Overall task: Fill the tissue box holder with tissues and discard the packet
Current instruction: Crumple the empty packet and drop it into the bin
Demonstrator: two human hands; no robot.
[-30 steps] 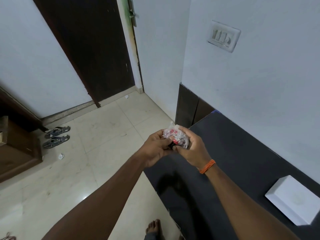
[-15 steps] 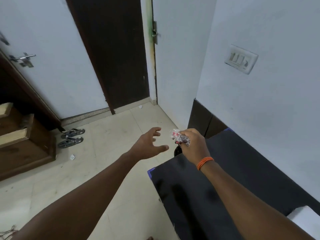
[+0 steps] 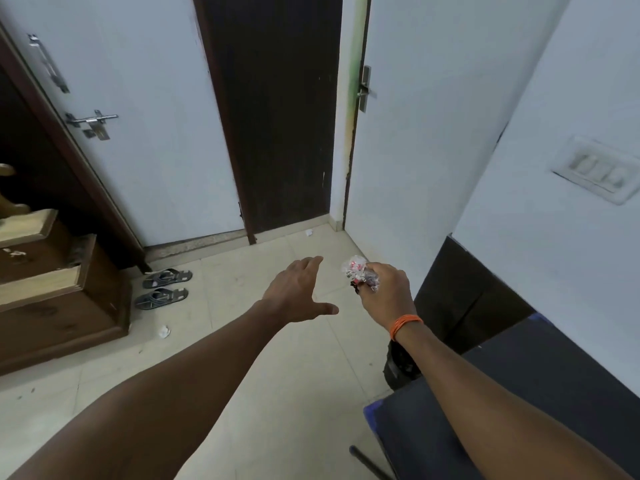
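Note:
My right hand (image 3: 387,293), with an orange thread at the wrist, is closed around a crumpled clear plastic packet (image 3: 356,272) with red and white print, held out above the tiled floor. My left hand (image 3: 297,292) reaches forward beside it, fingers spread, holding nothing and not touching the packet. A dark round object (image 3: 398,367) shows below my right forearm by the table corner; I cannot tell what it is. The tissue box holder is out of view.
A black table (image 3: 530,393) fills the lower right against the wall. A dark door (image 3: 277,116) stands ahead between white walls. A wooden cabinet (image 3: 52,299) sits at left with a pair of sandals (image 3: 164,287) beside it. Small paper scraps (image 3: 163,330) lie on the floor.
My left hand let go of the packet and spread open. My right hand kept the crumpled packet. The view swung left and up, and the white box on the table left the frame.

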